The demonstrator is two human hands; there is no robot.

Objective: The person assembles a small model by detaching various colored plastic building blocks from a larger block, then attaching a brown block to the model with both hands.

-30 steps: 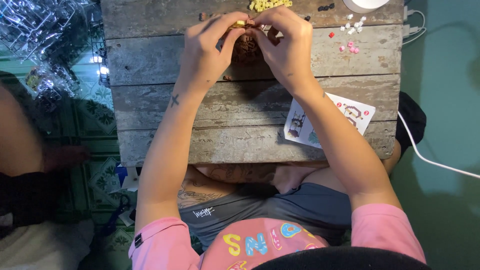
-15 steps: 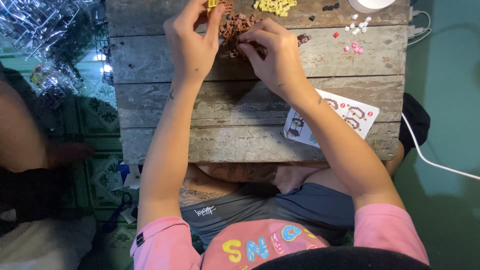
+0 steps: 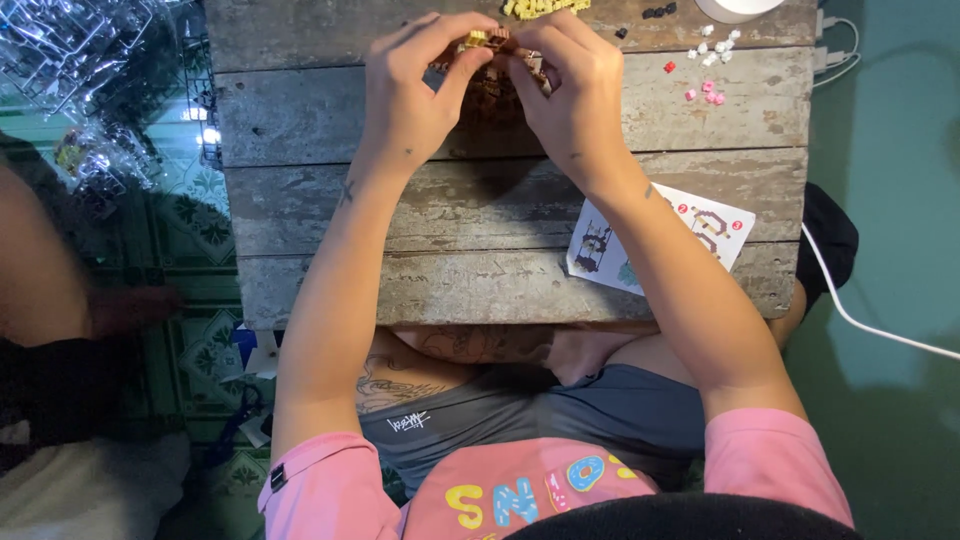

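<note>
The fingertips of the left hand pinch a tiny yellow plastic brick against the top of a small brown model built of miniature interlocking bricks, while the right hand closes round the model's other side, thumb and forefinger curled onto its upper edge. Both hands are therefore shut on the piece, which sits between them, over the far planks of the weathered grey wooden table.

Such a build is probably very light and stiff, yet brittle at its joints; pressed unevenly, it could shed bricks. It looks best held low and from both flanks, with pressure coming straight down on the new brick.

Beyond the hands lie a heap of loose yellow bricks, a few dark ones, scattered white and pink ones and part of a white round container, all cut off by the upper frame edge. A printed instruction leaflet with small pictures lies partly under the right forearm.

The model's shape and whether it touches the table are hidden by fingers. On the left, clear plastic wrapping and another person's limb are hard to make out.
</note>
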